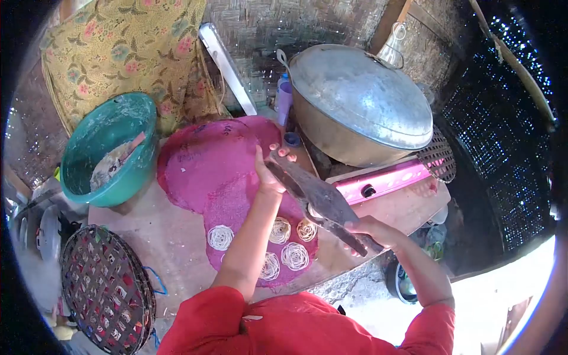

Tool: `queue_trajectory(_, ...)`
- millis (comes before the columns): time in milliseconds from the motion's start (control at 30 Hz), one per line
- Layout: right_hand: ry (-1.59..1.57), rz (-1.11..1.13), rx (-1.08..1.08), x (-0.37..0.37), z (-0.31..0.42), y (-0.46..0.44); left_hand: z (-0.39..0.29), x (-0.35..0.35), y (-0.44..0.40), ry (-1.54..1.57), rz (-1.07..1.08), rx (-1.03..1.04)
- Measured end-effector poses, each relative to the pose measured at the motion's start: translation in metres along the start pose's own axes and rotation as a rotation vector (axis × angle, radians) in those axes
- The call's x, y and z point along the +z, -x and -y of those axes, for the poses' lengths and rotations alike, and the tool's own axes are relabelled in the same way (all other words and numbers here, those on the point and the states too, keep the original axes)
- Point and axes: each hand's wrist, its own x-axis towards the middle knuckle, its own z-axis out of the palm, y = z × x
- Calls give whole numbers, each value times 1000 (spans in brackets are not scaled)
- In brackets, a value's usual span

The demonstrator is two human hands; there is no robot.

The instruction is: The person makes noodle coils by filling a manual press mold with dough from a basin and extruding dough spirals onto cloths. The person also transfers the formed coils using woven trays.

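A dark wooden hand press (331, 204) slants across the front of me above the table. Its upper left end is in my left hand (272, 171), fingers and thumb closed around it. My right hand (378, 232) grips the lower right end. A bit of something white shows at the middle of the press. Below it, several flat nests of pale dough strands (220, 238) lie on a pink mat (236, 207). My left forearm hides part of the mat.
A green basin (74, 171) with flour-like dough and a spatula stands at left. A large lidded metal pot (361, 100) sits behind a pink-fronted stove (387, 182). A round woven tray (106, 290) leans at front left. A purple bottle (285, 100) stands at the back.
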Motion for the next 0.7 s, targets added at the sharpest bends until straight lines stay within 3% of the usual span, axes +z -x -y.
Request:
queue_trajectory(133,-103,100,0,-1,-6,7,4,3,12,-29,-67,-1)
queue_trajectory(333,28,-71,-1,-3,5,8,11,1,-4,15,-68,-1)
queue_trajectory(500,-45,5,-44,5,-17,-9,-10,-6,2,-87,-105,-3)
queue_trajectory(700,24,10,56,6,-23,5,19,-21,29,-36,-225,58)
